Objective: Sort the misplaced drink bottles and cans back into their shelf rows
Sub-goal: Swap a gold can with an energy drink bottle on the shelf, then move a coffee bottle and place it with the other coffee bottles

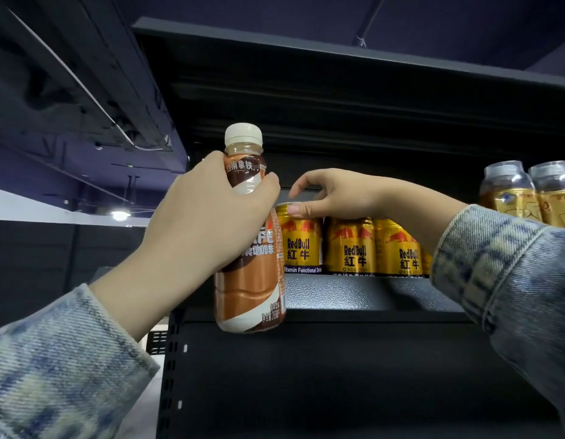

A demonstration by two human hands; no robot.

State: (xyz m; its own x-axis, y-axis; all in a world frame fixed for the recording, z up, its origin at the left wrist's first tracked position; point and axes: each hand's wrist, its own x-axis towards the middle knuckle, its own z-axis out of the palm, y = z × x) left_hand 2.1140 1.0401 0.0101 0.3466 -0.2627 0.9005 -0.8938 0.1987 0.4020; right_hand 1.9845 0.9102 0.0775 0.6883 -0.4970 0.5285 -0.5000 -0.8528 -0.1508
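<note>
left hand (192, 223) clamped round coffee bottle (248, 280), held upright off the shelf lip (354, 296). right hand (332, 194) fingers pinched on top rim of end gold can (301, 240). risk: bottle knocks the can row. open room left of cans

Left hand (199, 217) grips bottle (249, 280) (upright).

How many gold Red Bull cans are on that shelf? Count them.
3 clearly: leftmost can under the right hand, middle can, right can. A fourth sliver shows by the sleeve; more may be hidden behind.
</note>
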